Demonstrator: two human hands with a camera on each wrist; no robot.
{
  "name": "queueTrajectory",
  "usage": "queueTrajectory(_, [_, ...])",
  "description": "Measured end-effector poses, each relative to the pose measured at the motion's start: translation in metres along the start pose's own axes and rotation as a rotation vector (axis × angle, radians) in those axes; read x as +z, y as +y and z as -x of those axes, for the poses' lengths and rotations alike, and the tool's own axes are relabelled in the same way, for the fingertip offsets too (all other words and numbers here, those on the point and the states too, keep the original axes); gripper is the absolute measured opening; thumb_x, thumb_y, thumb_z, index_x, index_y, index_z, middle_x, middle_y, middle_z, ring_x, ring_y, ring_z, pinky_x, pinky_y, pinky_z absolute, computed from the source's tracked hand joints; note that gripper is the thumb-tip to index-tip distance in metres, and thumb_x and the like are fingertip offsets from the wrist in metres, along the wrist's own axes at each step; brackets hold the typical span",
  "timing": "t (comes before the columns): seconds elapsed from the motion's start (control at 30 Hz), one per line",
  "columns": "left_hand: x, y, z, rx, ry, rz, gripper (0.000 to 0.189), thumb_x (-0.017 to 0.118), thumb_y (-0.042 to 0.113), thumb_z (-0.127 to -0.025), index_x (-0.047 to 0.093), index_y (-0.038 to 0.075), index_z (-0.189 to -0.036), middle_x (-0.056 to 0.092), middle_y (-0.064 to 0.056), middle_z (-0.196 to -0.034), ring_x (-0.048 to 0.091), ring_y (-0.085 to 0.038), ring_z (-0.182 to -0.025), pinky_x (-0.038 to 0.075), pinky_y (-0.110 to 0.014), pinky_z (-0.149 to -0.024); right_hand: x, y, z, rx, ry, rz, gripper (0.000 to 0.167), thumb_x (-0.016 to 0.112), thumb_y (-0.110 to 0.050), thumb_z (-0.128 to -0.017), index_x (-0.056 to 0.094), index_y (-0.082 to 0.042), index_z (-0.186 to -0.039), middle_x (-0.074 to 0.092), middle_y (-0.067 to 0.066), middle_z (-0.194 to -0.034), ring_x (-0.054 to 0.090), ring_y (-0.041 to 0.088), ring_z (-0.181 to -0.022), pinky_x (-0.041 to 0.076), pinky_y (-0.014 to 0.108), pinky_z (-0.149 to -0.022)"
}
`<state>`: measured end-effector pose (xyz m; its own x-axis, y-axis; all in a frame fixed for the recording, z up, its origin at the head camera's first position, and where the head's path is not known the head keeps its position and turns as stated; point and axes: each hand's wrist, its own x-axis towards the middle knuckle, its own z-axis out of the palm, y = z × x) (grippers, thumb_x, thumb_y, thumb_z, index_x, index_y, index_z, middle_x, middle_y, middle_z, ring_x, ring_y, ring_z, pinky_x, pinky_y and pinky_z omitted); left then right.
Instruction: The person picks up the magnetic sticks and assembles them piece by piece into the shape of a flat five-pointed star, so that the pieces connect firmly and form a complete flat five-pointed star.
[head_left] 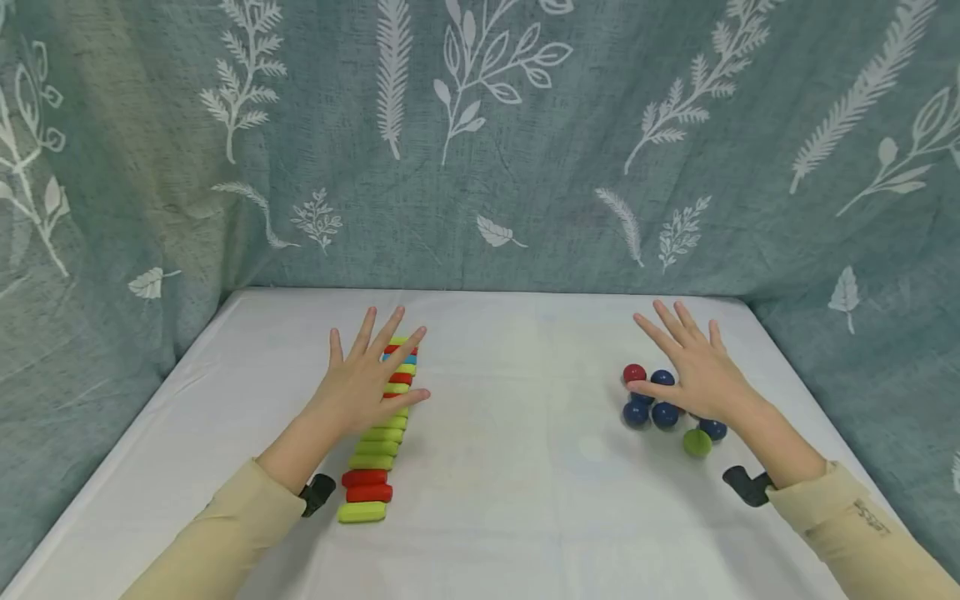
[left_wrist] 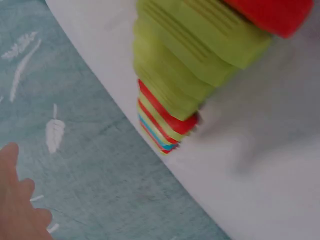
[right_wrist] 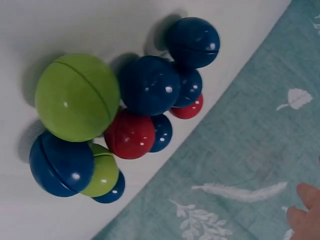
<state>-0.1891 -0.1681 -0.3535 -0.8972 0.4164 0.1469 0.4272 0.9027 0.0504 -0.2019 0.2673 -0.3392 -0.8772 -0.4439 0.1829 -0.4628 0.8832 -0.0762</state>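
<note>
My left hand (head_left: 358, 390), fingers spread, hovers over a long row of rod-shaped pieces (head_left: 372, 461) in green, red and blue. They lie side by side, running away from me, and the hand hides part of the row. In the left wrist view, the green pieces (left_wrist: 185, 50) show grooves. On the right, my right hand (head_left: 703, 379) is spread above a cluster of glossy balls. A red ball (head_left: 633, 374), several blue balls (head_left: 635, 414) and a green ball (head_left: 697, 443) show around it. The right wrist view shows a second green ball (right_wrist: 101, 172) and a second red ball (right_wrist: 131, 134). Both hands hold nothing.
A white cloth (head_left: 510, 467) covers the table, with a wide stretch between the rod row and the balls. Behind and at both sides hangs a blue-green curtain (head_left: 465, 225) with white leaf prints. Dark wrist cameras (head_left: 747, 485) sit at both cuffs.
</note>
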Motion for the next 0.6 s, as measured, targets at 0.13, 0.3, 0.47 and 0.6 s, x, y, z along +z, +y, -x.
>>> queueTrajectory(0.13, [0.003, -0.011, -0.010, 0.009, -0.002, 0.019, 0.074, 0.047, 0.057, -0.087, 0.018, 0.025, -0.147, 0.000, -0.007, -0.153, -0.005, -0.035, -0.137, 0.000, -0.070, -0.096, 0.002, 0.006, -0.002, 0.008, -0.023, -0.033, 0.088, 0.058, -0.057, -0.081, 0.014, -0.021, -0.148, 0.010, 0.018, -0.150, 0.004, 0.039, -0.136, 0.004, 0.067, -0.099])
queueTrajectory(0.3, [0.005, -0.028, -0.030, -0.012, -0.036, 0.051, 0.065, 0.051, 0.041, -0.091, 0.024, 0.018, -0.146, 0.010, -0.011, -0.152, 0.008, -0.037, -0.136, 0.009, -0.069, -0.097, 0.003, 0.012, -0.010, 0.036, -0.086, -0.095, 0.086, 0.058, -0.054, -0.082, 0.016, -0.017, -0.147, 0.014, 0.022, -0.149, 0.011, 0.042, -0.134, 0.014, 0.065, -0.099])
queueTrajectory(0.47, [0.010, -0.042, -0.052, -0.078, -0.119, 0.064, 0.055, 0.052, 0.025, -0.094, 0.032, 0.011, -0.143, 0.019, -0.016, -0.149, 0.021, -0.040, -0.132, 0.023, -0.063, -0.098, 0.011, 0.019, -0.020, 0.085, -0.174, -0.188, 0.084, 0.061, -0.047, -0.084, 0.017, -0.012, -0.147, 0.019, 0.025, -0.146, 0.019, 0.045, -0.130, 0.021, 0.061, -0.099])
queueTrajectory(0.6, [0.015, -0.046, -0.067, -0.140, -0.178, 0.097, 0.049, 0.053, 0.018, -0.093, 0.038, 0.007, -0.139, 0.031, -0.021, -0.143, 0.032, -0.039, -0.127, 0.033, -0.052, -0.097, 0.022, 0.025, -0.030, 0.102, -0.216, -0.223, 0.081, 0.063, -0.040, -0.085, 0.021, -0.004, -0.145, 0.028, 0.027, -0.141, 0.027, 0.045, -0.127, 0.024, 0.058, -0.100])
